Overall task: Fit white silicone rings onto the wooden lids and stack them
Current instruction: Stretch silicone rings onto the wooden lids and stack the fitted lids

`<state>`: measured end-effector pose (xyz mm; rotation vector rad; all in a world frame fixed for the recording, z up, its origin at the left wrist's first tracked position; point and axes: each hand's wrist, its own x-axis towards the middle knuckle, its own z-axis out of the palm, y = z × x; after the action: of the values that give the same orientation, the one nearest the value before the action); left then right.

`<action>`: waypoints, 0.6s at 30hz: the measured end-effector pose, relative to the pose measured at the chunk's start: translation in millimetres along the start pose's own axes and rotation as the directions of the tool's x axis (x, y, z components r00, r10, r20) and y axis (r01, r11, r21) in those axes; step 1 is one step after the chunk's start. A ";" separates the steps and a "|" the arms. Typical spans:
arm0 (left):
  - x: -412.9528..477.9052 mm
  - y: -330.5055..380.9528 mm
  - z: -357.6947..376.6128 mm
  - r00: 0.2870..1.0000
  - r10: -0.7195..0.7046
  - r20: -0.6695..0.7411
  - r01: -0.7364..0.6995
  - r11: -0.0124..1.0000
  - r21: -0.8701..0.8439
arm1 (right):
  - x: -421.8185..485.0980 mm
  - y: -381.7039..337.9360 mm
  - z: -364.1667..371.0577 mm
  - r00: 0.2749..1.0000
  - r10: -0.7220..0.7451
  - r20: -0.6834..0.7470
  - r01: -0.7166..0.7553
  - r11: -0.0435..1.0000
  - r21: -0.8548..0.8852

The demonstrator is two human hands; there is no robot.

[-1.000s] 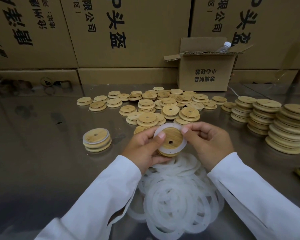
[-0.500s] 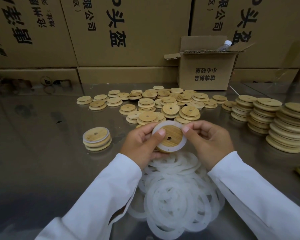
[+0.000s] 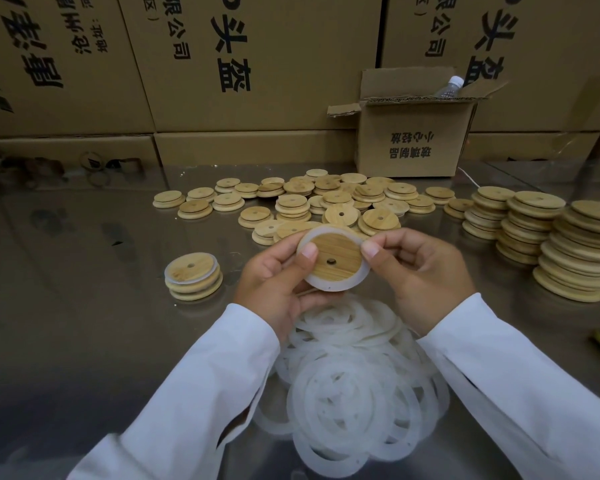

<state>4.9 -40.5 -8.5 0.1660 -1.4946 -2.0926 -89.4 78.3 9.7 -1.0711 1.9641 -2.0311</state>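
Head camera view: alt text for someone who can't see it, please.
The left hand and right hand pinch a wooden lid with a white silicone ring around it, above a pile of rings on a metal table. A short stack of ringed lids sits left; bare lids lie scattered behind, taller stacks right, cardboard boxes beyond.

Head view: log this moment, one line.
step: fitting silicone ring on wooden lid | left hand: grips lid | right hand: pinches ring | ringed stack: left of hands
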 end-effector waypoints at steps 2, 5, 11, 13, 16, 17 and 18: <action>0.5 -0.1 -0.1 1.000 -0.007 -0.003 0.007 1.000 -0.005 | -0.2 0.4 0.2 1.000 -0.007 -0.013 0.007 1.000 0.005; 0.5 0.3 -0.1 1.000 0.003 -0.007 -0.003 0.999 0.035 | -1.6 2.2 0.6 0.999 0.000 -0.052 0.002 0.999 0.032; 1.8 -2.2 2.2 0.997 -0.044 -0.062 0.039 0.996 -0.086 | -7.9 4.9 8.3 0.998 0.026 -0.061 -0.020 0.996 0.092; 2.0 -2.1 2.8 0.995 -0.073 -0.063 0.065 0.991 -0.118 | -8.0 5.8 9.6 0.996 0.023 -0.087 -0.017 0.997 0.076; 1.7 -1.5 3.3 0.994 -0.110 -0.025 0.106 0.987 -0.125 | -6.8 7.2 8.6 0.990 0.040 -0.134 -0.032 0.997 0.065; 1.5 -1.7 3.2 0.993 -0.122 -0.010 0.120 0.986 -0.115 | -6.5 7.9 8.0 0.988 0.050 -0.146 -0.040 0.997 0.068; 1.4 -1.9 3.1 0.991 -0.134 0.000 0.133 0.986 -0.101 | -6.2 8.6 7.8 0.986 0.060 -0.154 -0.050 0.996 0.071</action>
<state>1.8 -38.2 -8.7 0.2408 -1.4052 -2.2655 -83.7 73.8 -1.3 -0.8584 1.9559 -2.1953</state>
